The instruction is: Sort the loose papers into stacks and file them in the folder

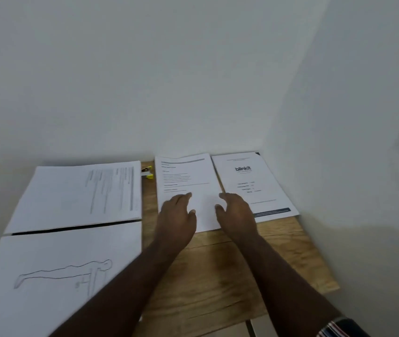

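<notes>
Head view, looking down at your wooden table set against a white wall, read from left to right. At the near left lies a large white sheet with a line drawing of a figure stretched out flat; your left forearm crosses its right edge. Just beyond it, separated by a thin dark gap, a stack of printed pages lies turned sideways, its text lines running toward the wall. Whether either of these rests on the folder cannot be told; only that dark strip shows between them. Past the stack's far right corner, a small yellow and metal object sits on the wood by the wall, too blurred to identify. Next comes an upright text page with a heading bar and short lines of print. Your left hand rests palm down on its lower left part, fingers relaxed and pointing away from you, gripping nothing. Your right hand rests beside it at the page's lower right edge, fingers likewise loose and slightly spread, holding nothing. The two hands sit close together with a strip of white paper showing between them. Just right of that page, nearly touching it, lies a cover sheet marked "blinkit" with a dark band near its bottom edge, tucked into the corner where the walls meet. At the lower right, a bit of striped fabric shows.
</notes>
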